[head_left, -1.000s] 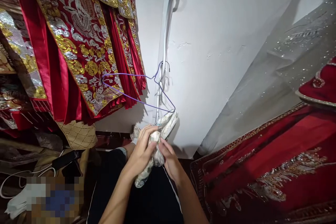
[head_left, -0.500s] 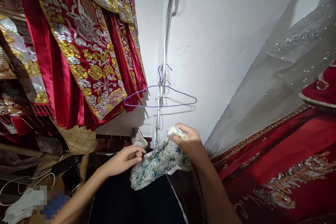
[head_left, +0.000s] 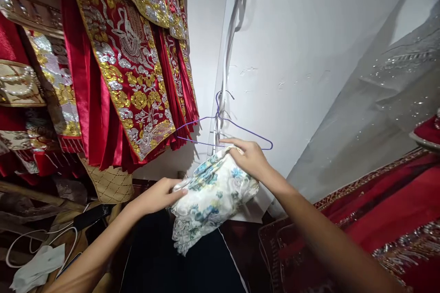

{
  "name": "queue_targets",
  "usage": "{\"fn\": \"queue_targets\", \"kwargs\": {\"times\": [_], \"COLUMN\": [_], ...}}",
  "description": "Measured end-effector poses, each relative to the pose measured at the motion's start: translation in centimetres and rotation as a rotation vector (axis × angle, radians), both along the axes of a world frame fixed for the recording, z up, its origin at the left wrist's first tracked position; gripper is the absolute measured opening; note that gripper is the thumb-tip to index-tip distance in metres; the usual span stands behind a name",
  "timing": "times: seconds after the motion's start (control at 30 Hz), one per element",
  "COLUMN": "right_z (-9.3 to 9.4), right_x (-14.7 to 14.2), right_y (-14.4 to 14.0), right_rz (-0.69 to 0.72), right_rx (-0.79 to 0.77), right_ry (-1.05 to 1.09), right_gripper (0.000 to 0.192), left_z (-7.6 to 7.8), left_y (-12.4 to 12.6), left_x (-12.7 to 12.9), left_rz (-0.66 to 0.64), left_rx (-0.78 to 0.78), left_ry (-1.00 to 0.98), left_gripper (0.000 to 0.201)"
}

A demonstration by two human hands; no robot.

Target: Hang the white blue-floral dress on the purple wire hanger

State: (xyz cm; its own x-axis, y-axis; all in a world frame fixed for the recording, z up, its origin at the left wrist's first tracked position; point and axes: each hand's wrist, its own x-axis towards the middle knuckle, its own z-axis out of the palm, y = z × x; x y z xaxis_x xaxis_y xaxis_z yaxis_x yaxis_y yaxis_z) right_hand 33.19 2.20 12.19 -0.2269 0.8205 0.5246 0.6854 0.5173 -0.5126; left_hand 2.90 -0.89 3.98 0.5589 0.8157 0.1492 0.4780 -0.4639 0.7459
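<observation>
A bunched white floral cloth (head_left: 213,199) with blue and green flowers hangs between my hands, above my dark-clad lap. My left hand (head_left: 167,196) grips its left edge, thumb on the near side. At the upper right edge, my right hand (head_left: 249,158) pinches the fabric between thumb and fingers, the index finger stretched out. Just behind the cloth, a thin purple hanger (head_left: 240,127) hangs by its hook against the wall. The cloth and my right hand cover part of its lower bar. Whether the cloth is a garment, I cannot tell.
Red garments with gold and silver embroidery (head_left: 137,78) hang at the left. A sheer sparkly veil (head_left: 364,114) and red beaded fabric (head_left: 378,201) fill the right. A white cable (head_left: 43,233) and a crumpled white cloth (head_left: 37,268) lie at the lower left. A white wall (head_left: 292,46) stands ahead.
My left hand has taken hold of the cloth's left side. My right hand has risen with it toward the hanger, and the cloth is spread wider. The view has shifted slightly.
</observation>
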Motion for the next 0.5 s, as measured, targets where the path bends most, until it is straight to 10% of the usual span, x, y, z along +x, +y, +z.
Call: {"fn": "queue_targets", "kwargs": {"times": [0.27,0.5], "right_z": [-6.5,-3.8], "right_x": [2.5,7.9], "right_y": [5.8,3.0], "right_rz": [-0.092,-0.083], "right_rx": [-0.113,-0.127], "right_ry": [-0.155,-0.081], "right_gripper": [0.063,0.05], "left_z": [-2.0,1.3], "left_y": [2.8,6.1], "left_x": [-4.0,-1.4], "left_rz": [0.43,0.326], "left_rx": [0.035,0.245], "left_ry": [0.007,-0.066], "left_gripper": [0.034,0.016]}}
